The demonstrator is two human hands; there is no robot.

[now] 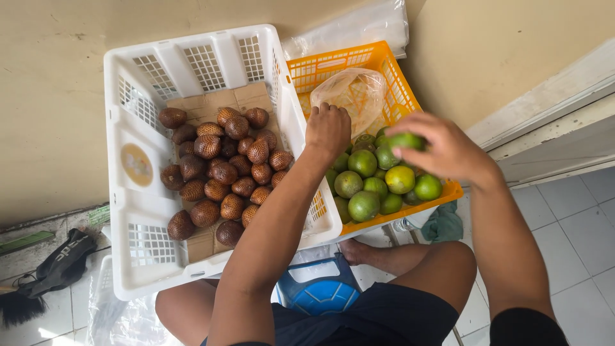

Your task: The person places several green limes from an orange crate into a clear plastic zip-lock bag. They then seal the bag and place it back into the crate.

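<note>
Black brush and black strap lie on the floor at 8 o'clock. White slatted crate, left of centre, is lined with cardboard and holds brown scaly fruits in a loose heap. Orange crate, touching the white one at its 3 o'clock side, holds limes and a clear plastic bag at its 12 o'clock end. Left hand rests curled, fingers folded down at the bag's lower edge. Right hand, at 3 o'clock, pinches one green lime in its fingertips above the heap. Blue plastic stool shows between the knees at 6 o'clock.
</note>
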